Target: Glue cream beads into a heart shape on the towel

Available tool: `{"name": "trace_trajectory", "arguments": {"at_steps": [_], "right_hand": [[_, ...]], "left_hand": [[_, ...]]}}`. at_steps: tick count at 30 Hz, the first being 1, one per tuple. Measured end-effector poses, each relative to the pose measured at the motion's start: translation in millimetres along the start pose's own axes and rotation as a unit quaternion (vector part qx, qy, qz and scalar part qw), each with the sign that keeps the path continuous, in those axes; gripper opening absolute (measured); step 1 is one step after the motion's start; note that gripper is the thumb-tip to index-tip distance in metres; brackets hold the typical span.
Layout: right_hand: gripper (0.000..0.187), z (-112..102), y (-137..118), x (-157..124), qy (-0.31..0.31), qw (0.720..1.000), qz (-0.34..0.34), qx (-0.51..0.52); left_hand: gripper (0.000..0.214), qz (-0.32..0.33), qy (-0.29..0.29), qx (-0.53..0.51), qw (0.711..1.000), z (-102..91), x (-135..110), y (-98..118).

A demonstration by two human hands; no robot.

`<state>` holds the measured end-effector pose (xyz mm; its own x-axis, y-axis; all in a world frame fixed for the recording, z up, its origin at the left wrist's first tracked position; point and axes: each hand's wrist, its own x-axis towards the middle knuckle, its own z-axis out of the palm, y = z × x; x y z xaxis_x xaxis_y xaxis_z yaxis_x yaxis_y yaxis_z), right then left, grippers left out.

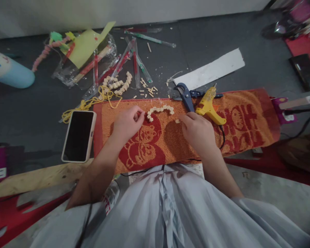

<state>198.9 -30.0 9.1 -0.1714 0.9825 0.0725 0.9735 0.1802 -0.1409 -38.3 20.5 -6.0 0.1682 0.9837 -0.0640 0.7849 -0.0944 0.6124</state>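
My left hand [128,123] hovers over the orange and red towel [174,151], its thumb and fingers pinched; I cannot make out anything between them. Just right of it lies a curved chain of short wooden stick pieces [160,109] on the towel. My right hand [198,132] is closed in a pinch, with a small pale wooden piece [177,121] at its fingertips. Beyond that hand rest a yellow glue gun [208,107] and a dark blue cutter [185,96], side by side at the towel's far edge.
More joined wooden chains [124,86] and loose stick pieces [150,91] lie behind the towel, near red and green plastic tubes [135,65] and yellow cord [100,98]. A phone [79,136] sits left, a white strip [212,70] at the back, and a blue-white bottle [12,70] far left.
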Motion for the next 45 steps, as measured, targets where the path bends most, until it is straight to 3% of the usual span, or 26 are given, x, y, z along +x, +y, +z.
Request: {"name": "trace_trajectory", "arguments": {"at_steps": [5,13,19,28,32,38,45], "right_hand": [[0.029,4,-5,-2,-0.037,0.998,-0.043,0.032],[0.022,16,7,1,-0.011,0.992,-0.003,0.124],[0.018,19,16,5,0.002,0.965,0.016,0.263],[0.017,13,20,5,0.055,0.932,0.043,0.357],[0.021,12,18,8,0.081,0.913,0.087,0.39],[0.018,20,2,12,0.067,0.882,0.166,0.436],[0.017,36,-5,12,0.08,0.889,0.184,0.412]], "left_hand": [[0.021,0.002,-0.003,0.007,1.0,0.4,0,0],[0.02,0.004,0.001,0.012,1.0,1.3,0,0],[0.021,0.014,0.002,0.019,1.0,3.4,1,-3],[0.023,0.012,-0.001,0.034,0.999,5.5,2,-5],[0.022,0.012,-0.004,0.039,0.999,5.6,2,-5],[0.022,0.01,-0.004,0.043,0.999,5.0,2,-5],[0.022,0.007,-0.004,0.04,0.999,4.9,2,-4]]}}
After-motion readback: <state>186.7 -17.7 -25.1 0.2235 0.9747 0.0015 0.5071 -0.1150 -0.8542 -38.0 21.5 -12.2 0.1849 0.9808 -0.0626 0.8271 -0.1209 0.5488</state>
